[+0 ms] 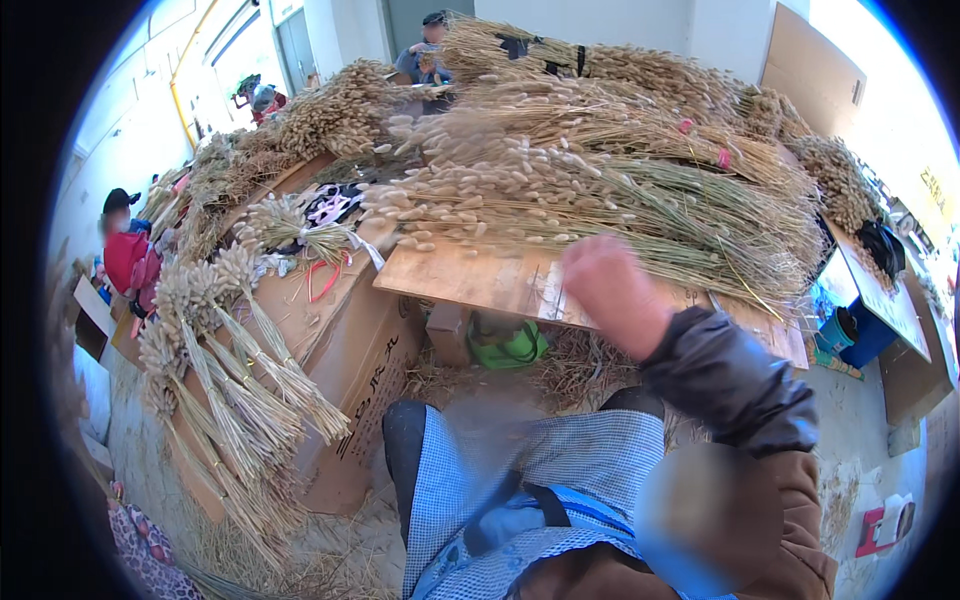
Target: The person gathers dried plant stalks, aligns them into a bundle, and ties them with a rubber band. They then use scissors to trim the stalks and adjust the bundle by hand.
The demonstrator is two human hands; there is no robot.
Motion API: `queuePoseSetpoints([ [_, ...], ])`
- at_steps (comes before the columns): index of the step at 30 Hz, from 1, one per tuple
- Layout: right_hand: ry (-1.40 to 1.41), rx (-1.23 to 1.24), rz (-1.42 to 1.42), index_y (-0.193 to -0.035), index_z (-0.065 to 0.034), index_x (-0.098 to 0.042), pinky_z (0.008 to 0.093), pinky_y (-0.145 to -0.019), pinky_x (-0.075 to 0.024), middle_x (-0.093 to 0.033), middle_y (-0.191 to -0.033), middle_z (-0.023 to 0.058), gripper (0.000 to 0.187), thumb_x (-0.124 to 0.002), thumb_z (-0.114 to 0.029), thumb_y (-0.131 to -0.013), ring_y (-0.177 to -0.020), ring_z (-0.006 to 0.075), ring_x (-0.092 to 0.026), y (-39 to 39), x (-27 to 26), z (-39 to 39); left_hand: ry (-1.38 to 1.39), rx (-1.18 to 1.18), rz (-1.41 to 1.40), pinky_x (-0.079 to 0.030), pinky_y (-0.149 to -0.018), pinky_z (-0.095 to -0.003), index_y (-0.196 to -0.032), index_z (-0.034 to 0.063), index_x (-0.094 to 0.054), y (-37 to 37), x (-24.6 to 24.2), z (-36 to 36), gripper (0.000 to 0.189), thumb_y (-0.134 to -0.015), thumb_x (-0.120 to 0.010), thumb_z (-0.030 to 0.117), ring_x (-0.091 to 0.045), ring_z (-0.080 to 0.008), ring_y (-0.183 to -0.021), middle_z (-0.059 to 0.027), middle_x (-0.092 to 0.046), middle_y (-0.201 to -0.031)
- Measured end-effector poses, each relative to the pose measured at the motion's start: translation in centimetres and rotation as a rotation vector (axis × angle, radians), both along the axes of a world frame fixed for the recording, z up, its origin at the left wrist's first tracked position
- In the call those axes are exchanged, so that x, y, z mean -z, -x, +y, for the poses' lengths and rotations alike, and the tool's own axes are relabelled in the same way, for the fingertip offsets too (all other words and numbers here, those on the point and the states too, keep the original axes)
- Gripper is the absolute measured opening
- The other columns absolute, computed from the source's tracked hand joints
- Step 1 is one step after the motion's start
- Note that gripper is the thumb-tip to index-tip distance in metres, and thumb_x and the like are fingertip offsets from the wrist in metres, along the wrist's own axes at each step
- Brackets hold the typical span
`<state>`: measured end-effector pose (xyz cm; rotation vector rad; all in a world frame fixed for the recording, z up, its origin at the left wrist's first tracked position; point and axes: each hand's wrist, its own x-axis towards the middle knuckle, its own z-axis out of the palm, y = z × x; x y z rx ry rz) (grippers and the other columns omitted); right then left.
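Observation:
My right hand [611, 296], blurred and with the fingers curled, is over the front edge of a wooden board [457, 274]. Whether it holds anything is unclear. Beyond it, a large heap of dried bunny-tail grass [480, 202] lies on the board, fluffy heads to the left and stems to the right. My left hand is out of view. Several tied bunches of the same grass [247, 390] lie on a cardboard box [330, 322] at the left. A smaller bunch [300, 229] lies behind them, near a red ribbon [324, 279]. A faint blur hangs above my checked apron [592, 450].
Under the board are a green bag [506, 341], a small carton [448, 334] and loose stems. Co-workers are at the left [131, 255] and the back [427, 56]. A patterned sleeve [146, 544] shows at lower left. A blue bin [862, 337] stands at the right.

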<state>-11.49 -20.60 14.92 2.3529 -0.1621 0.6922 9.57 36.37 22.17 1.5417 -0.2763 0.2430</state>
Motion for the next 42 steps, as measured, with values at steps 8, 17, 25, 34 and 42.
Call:
queuePoseSetpoints([
  [8,0.275,0.571,-0.287,-0.086,0.0006,-0.052,0.0351,-0.067,-0.0454,-0.055,-0.082,0.0131,0.014,-0.056,-0.003,-0.073,-0.078,0.0246,-0.055,2.4,-5.8,-16.6,0.024,0.369,0.170,-0.030,-0.030,-0.0172,-0.113,-0.0015,-0.052,4.6,4.3,-15.2,0.032,-0.091,-0.056,0.021,-0.039,-0.0032,-0.038,0.0041,-0.046,-0.056],
  [17,-0.615,-0.106,-0.098,-0.076,-0.0040,-0.047,0.0377,-0.058,-0.0416,-0.045,-0.064,0.0098,0.010,-0.056,-0.005,-0.074,-0.062,0.0254,-0.049,7.8,13.3,4.2,-0.060,0.990,0.534,-0.031,-0.036,-0.0189,-0.110,-0.0050,-0.054,8.2,7.8,-34.0,0.029,-0.093,-0.052,0.018,-0.037,-0.0040,-0.041,-0.0017,-0.049,-0.063],
  [25,-0.873,-0.039,0.072,-0.070,-0.0041,-0.046,0.0372,-0.054,-0.0436,-0.050,-0.060,0.0101,0.015,-0.057,-0.011,-0.078,-0.059,0.0261,-0.054,9.8,15.0,12.1,0.067,1.178,0.787,-0.033,-0.036,-0.0204,-0.119,-0.0004,-0.047,7.7,12.7,-39.5,0.035,-0.097,-0.038,0.025,-0.040,-0.0061,-0.042,-0.0041,-0.052,-0.072],
  [34,-1.261,-0.050,-0.469,-0.087,0.0011,-0.059,0.0298,-0.056,-0.0473,-0.063,-0.073,0.0102,0.012,-0.058,-0.011,-0.087,-0.061,0.0179,-0.061,5.0,9.5,9.4,0.157,1.241,0.888,-0.037,-0.038,-0.0196,-0.120,0.0021,-0.052,7.4,14.3,-40.0,0.033,-0.092,-0.048,0.019,-0.046,-0.0081,-0.045,-0.0062,-0.057,-0.073],
  [42,-1.851,-0.161,-0.604,-0.105,0.0018,-0.056,0.0248,-0.075,-0.0464,-0.065,-0.092,0.0078,0.030,-0.044,-0.025,-0.098,-0.084,0.0116,-0.059,1.4,8.7,8.1,0.084,1.269,0.742,-0.039,-0.040,-0.0187,-0.129,0.0058,-0.046,7.1,14.5,-40.2,0.037,-0.094,-0.048,0.020,-0.048,-0.0067,-0.049,-0.0053,-0.058,-0.074],
])
